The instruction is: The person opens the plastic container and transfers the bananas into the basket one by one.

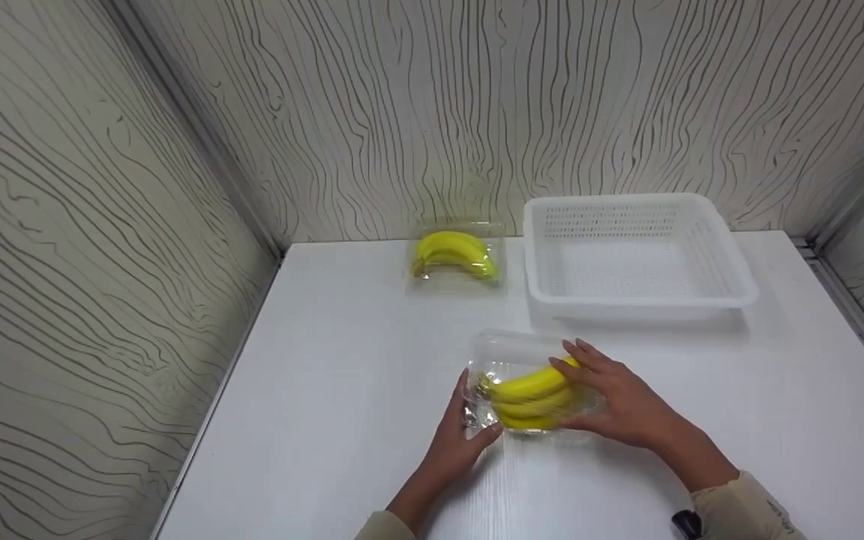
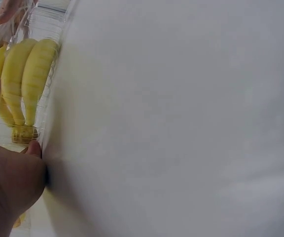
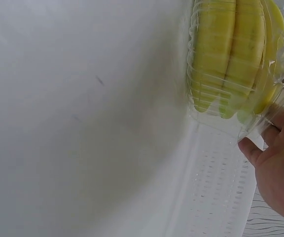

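Note:
A clear plastic clamshell container (image 1: 505, 346) with a bunch of yellow bananas (image 1: 533, 409) inside is between my hands, near the front of the table. My left hand (image 1: 460, 442) grips its left end, thumb at the near edge and fingers along the side. At the right end my right hand (image 1: 623, 401) holds it, fingers spread over the top and thumb at the near side. Both wrist views show the bananas (image 2: 33, 74) through the ribbed plastic wall (image 3: 194, 74). Whether the lid is fastened cannot be made out.
Against the back wall stands another clear container (image 1: 456, 288) with bananas (image 1: 453, 244) in it. A white perforated basket (image 1: 638, 302) is to its right. White table (image 1: 327, 390) lies under everything, with patterned panels (image 1: 432, 112) behind and at both sides.

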Motion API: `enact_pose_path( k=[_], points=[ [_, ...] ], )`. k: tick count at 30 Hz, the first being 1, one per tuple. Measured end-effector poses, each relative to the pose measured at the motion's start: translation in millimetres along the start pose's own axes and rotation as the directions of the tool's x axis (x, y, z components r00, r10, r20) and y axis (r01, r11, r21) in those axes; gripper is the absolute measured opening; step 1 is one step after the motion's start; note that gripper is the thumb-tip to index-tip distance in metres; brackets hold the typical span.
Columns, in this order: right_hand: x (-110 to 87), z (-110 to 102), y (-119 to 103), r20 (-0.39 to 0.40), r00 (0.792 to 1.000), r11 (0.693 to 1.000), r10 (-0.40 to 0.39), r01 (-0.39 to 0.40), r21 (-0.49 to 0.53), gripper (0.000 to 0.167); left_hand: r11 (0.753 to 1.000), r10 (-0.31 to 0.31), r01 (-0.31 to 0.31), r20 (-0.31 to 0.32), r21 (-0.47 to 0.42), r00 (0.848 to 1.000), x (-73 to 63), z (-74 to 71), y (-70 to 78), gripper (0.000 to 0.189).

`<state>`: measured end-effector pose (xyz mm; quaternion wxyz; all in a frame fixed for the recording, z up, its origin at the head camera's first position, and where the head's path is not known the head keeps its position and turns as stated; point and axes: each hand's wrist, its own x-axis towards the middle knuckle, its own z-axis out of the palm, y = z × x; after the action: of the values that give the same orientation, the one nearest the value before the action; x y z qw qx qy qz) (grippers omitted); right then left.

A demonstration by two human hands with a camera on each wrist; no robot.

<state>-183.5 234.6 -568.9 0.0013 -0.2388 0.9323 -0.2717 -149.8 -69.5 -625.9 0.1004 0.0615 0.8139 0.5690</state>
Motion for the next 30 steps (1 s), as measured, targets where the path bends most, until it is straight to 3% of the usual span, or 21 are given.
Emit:
enact_pose_path(
  k=[13,20,30],
  points=[
    [3.8,-5.6,-3.2,0.043,0.998,0.999,0.037,-0.038,0.014,0.086,0.999,0.035,-0.035,0.007,0.018,0.999,-0.8,-3.1,-0.2,0.101],
    [5.9,-7.5,-3.7,0.052,0.998,0.999,0.045,-0.046,0.015,0.085,1.0,-0.027,0.027,0.008,0.016,1.0,-1.1,-2.3,1.4,0.103],
    [7.3,-6.9,-1.2,0.061,0.996,0.996,0.069,-0.072,0.046,0.079,0.999,-0.022,0.022,-0.006,0.034,1.0,-2.7,-1.5,0.4,0.103]
  ],
)
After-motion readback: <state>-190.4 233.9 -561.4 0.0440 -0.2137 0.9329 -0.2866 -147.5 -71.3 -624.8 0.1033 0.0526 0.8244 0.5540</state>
